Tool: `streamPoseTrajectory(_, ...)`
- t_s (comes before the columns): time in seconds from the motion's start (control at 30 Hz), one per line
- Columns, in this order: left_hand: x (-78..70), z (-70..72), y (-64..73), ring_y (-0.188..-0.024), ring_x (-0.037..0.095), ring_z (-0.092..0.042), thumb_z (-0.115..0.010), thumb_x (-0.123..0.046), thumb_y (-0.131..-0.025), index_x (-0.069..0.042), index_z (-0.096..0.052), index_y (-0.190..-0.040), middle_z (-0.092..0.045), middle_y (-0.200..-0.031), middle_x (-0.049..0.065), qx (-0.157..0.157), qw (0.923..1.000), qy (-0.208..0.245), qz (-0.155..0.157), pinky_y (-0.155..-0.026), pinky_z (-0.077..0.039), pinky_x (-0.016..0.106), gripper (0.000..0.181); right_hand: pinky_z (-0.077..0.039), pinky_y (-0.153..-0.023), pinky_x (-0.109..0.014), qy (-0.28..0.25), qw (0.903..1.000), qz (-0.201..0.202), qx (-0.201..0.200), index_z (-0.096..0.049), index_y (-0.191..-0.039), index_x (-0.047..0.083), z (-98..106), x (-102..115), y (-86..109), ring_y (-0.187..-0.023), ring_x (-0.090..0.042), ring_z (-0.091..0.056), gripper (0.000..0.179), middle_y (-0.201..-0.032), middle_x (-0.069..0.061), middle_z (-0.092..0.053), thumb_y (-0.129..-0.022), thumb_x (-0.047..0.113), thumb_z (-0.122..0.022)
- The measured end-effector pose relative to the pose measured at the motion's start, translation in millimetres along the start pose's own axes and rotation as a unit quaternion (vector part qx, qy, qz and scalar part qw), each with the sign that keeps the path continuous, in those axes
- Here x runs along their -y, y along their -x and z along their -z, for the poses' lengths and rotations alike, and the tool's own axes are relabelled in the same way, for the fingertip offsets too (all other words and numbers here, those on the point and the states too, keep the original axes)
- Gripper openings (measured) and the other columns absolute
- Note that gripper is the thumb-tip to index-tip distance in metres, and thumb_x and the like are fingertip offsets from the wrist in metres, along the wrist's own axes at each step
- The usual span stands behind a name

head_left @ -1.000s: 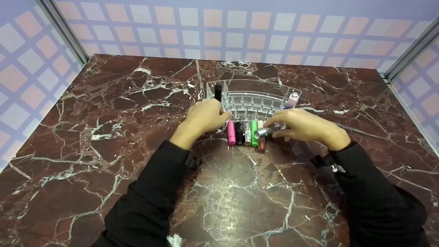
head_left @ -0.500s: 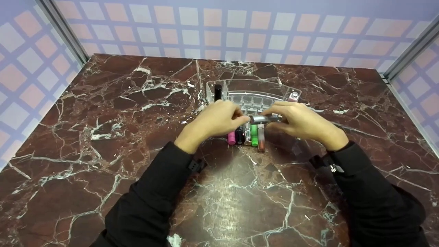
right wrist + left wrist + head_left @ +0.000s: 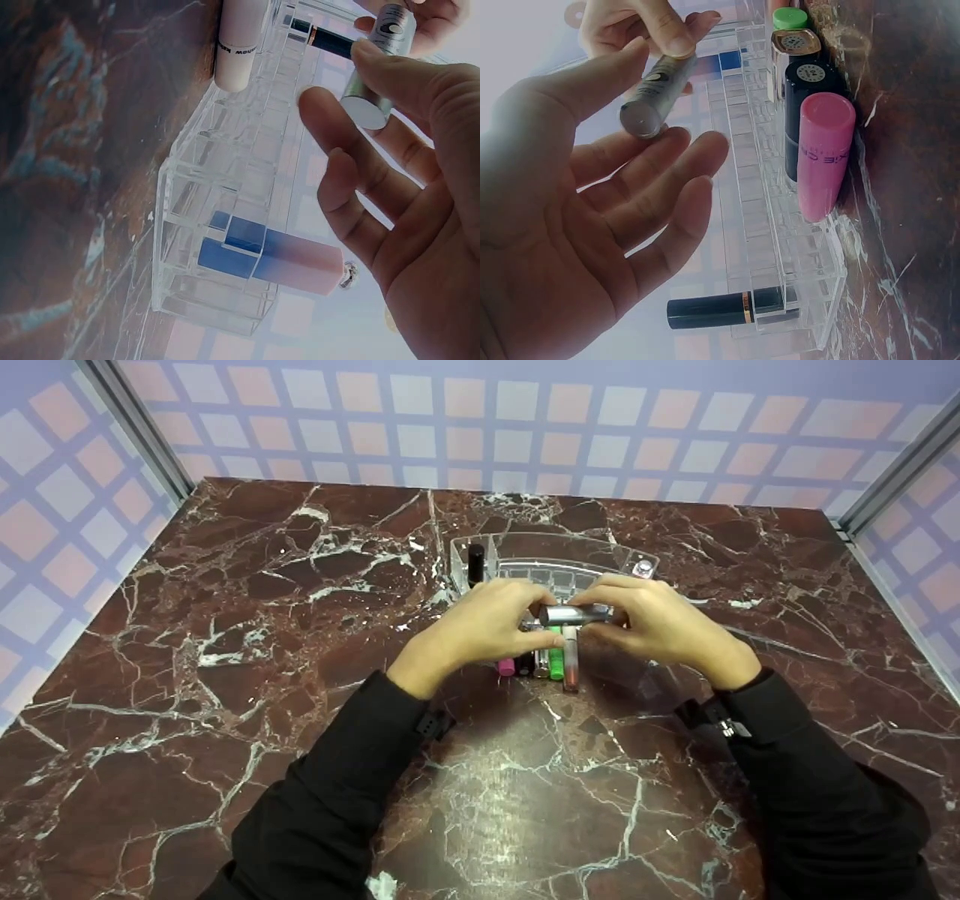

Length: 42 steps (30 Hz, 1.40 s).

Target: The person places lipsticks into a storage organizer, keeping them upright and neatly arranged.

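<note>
In the head view, the silver tube (image 3: pixel 576 615) has swung level since a second ago and lies across the frame's centre, and the left hand (image 3: pixel 491 619) has come over from the left to its near end; judged by this, the tube is within reach of 2 hands, with the right hand (image 3: pixel 652 615) bearing it. Behind, the clear organiser (image 3: pixel 566 576) is partly hidden by the hands, with a black tube (image 3: pixel 475 562) standing at its left end. In the left wrist view, the left hand's fingers are loosely bent and spread about the silver tube's end at upper left, not closed round it; whether a fingertip touches is unclear. At upper right, the pink tube (image 3: pixel 827 154), dark tube (image 3: pixel 810 84), gold-rimmed tube (image 3: pixel 795 43) and green tube (image 3: pixel 790 18) line the organiser's front and would obstruct access from there. In the right wrist view, the right thumb and forefinger pinch the silver tube at upper right, other fingers loosely bent; a pink-and-blue tube (image 3: pixel 298 262) sits in the organiser at lower centre, and a pale-capped tube (image 3: pixel 238 49) lies at top centre.
</note>
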<state>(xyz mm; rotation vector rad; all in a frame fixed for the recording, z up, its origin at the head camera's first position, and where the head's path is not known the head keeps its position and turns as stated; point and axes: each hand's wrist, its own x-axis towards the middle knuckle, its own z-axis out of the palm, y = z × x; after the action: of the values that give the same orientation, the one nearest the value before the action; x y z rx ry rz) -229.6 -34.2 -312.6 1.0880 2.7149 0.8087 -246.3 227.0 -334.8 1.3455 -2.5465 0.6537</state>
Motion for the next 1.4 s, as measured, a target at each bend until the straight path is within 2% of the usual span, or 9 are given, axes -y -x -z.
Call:
streamPoseTrajectory(0.1,-0.3,-0.2,-0.5,-0.08,0.014,-0.057,-0.072,-0.034,-0.099,-0.008,-0.07,-0.121,-0.071,-0.107,0.004,-0.009,0.9999,-0.004,0.012,-0.076,-0.05,0.03,0.034,-0.058,-0.064,-0.035,-0.002,0.9999,0.009,-0.012,-0.072,-0.122,0.007,0.2,0.4,-0.5,-0.073,-0.011,-0.063,0.037,-0.114,-0.007,-0.071,-0.087,0.002,-0.082)
streamPoseTrajectory(0.2,-0.6,0.0,-0.2,-0.074,0.012,-0.055,-0.07,-0.028,-0.1,-0.006,-0.07,-0.12,-0.071,-0.106,0.005,-0.005,0.9996,0.009,0.026,-0.072,-0.05,0.028,0.029,-0.058,-0.063,-0.033,0.007,0.9997,0.005,-0.023,-0.072,-0.123,0.008,0.9,0.6,-0.1,-0.072,-0.009,-0.062,0.037,-0.112,-0.006,-0.071,-0.088,0.006,-0.083)
streamPoseTrajectory(0.33,-0.7,0.7,0.8,-0.065,0.009,-0.052,-0.069,-0.022,-0.1,-0.005,-0.07,-0.121,-0.07,-0.101,0.005,0.004,0.999,0.027,0.036,-0.062,-0.048,0.025,0.027,-0.053,-0.059,-0.029,0.022,0.9989,-0.017,-0.039,-0.072,-0.124,0.01,2.1,1.0,1.3,-0.068,-0.007,-0.059,0.035,-0.105,-0.004,-0.071,-0.091,0.017,-0.082)
streamPoseTrajectory(0.5,-0.3,0.7,1.4,-0.06,0.007,-0.048,-0.067,-0.023,-0.101,-0.007,-0.069,-0.124,-0.069,-0.098,0.004,0.005,0.9987,0.028,0.041,-0.055,-0.043,0.023,0.028,-0.046,-0.059,-0.029,0.028,0.9975,-0.05,-0.042,-0.071,-0.123,0.012,3.5,2.1,2.3,-0.067,-0.01,-0.053,0.033,-0.1,-0.001,-0.07,-0.094,0.027,-0.078)
streamPoseTrajectory(0.77,1.8,1.3,1.0,-0.066,0.009,-0.05,-0.064,-0.025,-0.103,-0.006,-0.067,-0.129,-0.07,-0.109,0.004,-0.005,0.9987,0.029,0.04,-0.066,-0.048,0.027,0.032,-0.044,-0.064,-0.035,0.021,0.9949,-0.093,-0.033,-0.068,-0.121,0.011,3.5,2.8,2.2,-0.067,-0.016,-0.053,0.029,-0.093,0.0,-0.067,-0.101,0.033,-0.069)
streamPoseTrajectory(1.0,4.1,2.2,0.7,-0.062,0.01,-0.048,-0.062,-0.033,-0.105,-0.011,-0.067,-0.129,-0.067,-0.101,0.0,-0.012,0.999,0.018,0.04,-0.06,-0.043,0.027,0.034,-0.043,-0.059,-0.035,0.023,0.9949,-0.097,-0.018,-0.064,-0.122,0.008,2.3,1.9,0.9,-0.063,-0.013,-0.051,0.026,-0.084,-0.002,-0.063,-0.106,0.028,-0.061)
streamPoseTrajectory(1.1,4.5,2.3,0.9,-0.058,0.01,-0.05,-0.062,-0.035,-0.105,-0.01,-0.067,-0.127,-0.067,-0.099,0.001,-0.008,0.999,0.019,0.039,-0.057,-0.042,0.026,0.034,-0.044,-0.058,-0.034,0.022,0.9948,-0.098,-0.016,-0.063,-0.12,0.007,2.5,2.4,0.7,-0.062,-0.011,-0.054,0.024,-0.083,-0.002,-0.064,-0.107,0.027,-0.059)
streamPoseTrajectory(1.3,4.8,2.0,3.1,-0.062,0.019,-0.07,-0.064,-0.035,-0.104,-0.009,-0.068,-0.122,-0.068,-0.103,0.005,0.013,0.9978,0.039,0.053,-0.057,-0.048,0.027,0.032,-0.043,-0.058,-0.035,0.021,0.9944,-0.103,-0.009,-0.062,-0.121,0.007,1.7,2.8,1.1,-0.062,-0.012,-0.051,0.023,-0.082,-0.003,-0.061,-0.107,0.026,-0.059)
streamPoseTrajectory(1.4,4.4,2.1,3.3,-0.061,0.018,-0.069,-0.064,-0.035,-0.103,-0.01,-0.068,-0.122,-0.068,-0.104,0.004,0.012,0.9978,0.034,0.055,-0.057,-0.047,0.027,0.032,-0.043,-0.058,-0.035,0.021,0.9941,-0.106,-0.008,-0.062,-0.121,0.008,1.3,3.0,0.8,-0.062,-0.013,-0.05,0.023,-0.082,-0.003,-0.06,-0.108,0.026,-0.057)
